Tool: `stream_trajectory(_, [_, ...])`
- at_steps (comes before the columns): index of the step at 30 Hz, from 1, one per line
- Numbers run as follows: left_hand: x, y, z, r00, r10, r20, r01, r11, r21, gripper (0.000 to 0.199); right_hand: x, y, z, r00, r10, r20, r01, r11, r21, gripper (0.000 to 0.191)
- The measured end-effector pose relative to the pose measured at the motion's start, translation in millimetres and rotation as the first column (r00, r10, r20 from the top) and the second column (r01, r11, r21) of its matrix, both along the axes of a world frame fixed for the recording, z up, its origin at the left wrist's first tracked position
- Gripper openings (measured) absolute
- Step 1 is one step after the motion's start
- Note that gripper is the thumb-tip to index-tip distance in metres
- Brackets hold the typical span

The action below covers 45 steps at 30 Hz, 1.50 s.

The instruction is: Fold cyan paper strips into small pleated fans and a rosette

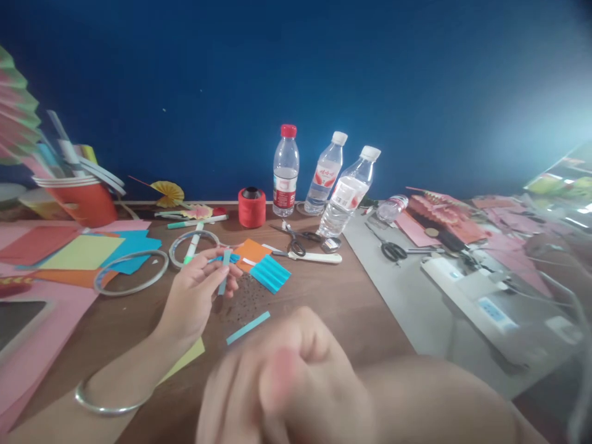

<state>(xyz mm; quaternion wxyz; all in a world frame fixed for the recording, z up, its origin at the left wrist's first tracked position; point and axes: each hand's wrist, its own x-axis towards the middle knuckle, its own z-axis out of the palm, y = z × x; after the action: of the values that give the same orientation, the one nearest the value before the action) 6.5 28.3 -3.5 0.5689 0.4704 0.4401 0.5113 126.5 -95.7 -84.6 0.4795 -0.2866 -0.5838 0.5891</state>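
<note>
My left hand (197, 290) pinches a light-blue paper strip (225, 271) upright between thumb and fingers. Another light-blue strip (247, 328) lies on the tabletop in front of it. Behind the fingers are an orange paper square (253, 251) and a pleated blue paper piece (271, 274). Large and blurred, my right hand (291, 376) fills the lower middle, close to the camera. Its fingers look curled in, and whatever may be inside them is hidden. Dark specks (250, 299) are scattered on the wood between the strips and the pleated paper.
Scissors (296, 245) and a white-handled knife (319, 257) lie farther back, near a red thread spool (252, 208) and bottles (285, 176). Coloured paper sheets (83, 253) and tape rings (132, 272) are at left. A power strip (481, 302) occupies the right side.
</note>
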Motion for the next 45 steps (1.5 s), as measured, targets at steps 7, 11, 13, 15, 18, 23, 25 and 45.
stream_trajectory(7, [1, -3, -1.0, 0.973, 0.016, -0.228, 0.009, 0.994, 0.107, 0.011, 17, 113, 101.9, 0.957, -0.281, 0.07, 0.289, 0.933, -0.214, 0.021])
stream_trajectory(11, [-2, -7, 1.0, 0.895, 0.019, -0.446, 0.106, 0.961, 0.254, 0.007, 15, 117, 81.8, 0.96, -0.261, 0.104, 0.278, 0.937, -0.212, 0.015])
stream_trajectory(13, [-2, -8, 2.1, 0.896, 0.033, -0.444, 0.106, 0.953, 0.285, 0.006, 14, 117, 76.1, 0.952, -0.288, 0.104, 0.304, 0.934, -0.188, 0.011])
stream_trajectory(15, [-2, -7, 1.9, 0.936, 0.041, -0.35, 0.059, 0.961, 0.271, 0.009, 14, 118, 75.3, 0.943, -0.325, 0.067, 0.332, 0.926, -0.183, 0.008])
stream_trajectory(18, [-3, -3, -0.7, 0.995, 0.07, -0.078, -0.055, 0.982, 0.18, 0.021, 14, 118, 77.4, 0.93, -0.365, -0.036, 0.351, 0.915, -0.197, 0.007])
stream_trajectory(23, [-5, 2, -5.1, 0.96, 0.117, 0.256, -0.132, 0.99, 0.039, 0.013, 13, 118, 77.7, 0.917, -0.399, 0.004, 0.393, 0.9, -0.189, 0.008])
stream_trajectory(25, [-5, 2, -5.6, 0.946, 0.077, 0.315, -0.094, 0.995, 0.041, 0.01, 13, 118, 76.7, 0.913, -0.407, 0.014, 0.401, 0.894, -0.201, 0.009])
stream_trajectory(45, [-5, -2, -5.3, 1.0, -0.014, -0.026, 0.014, 1.0, 0.023, 0.009, 14, 118, 77.8, 0.877, -0.382, 0.293, 0.416, 0.907, -0.063, 0.016])
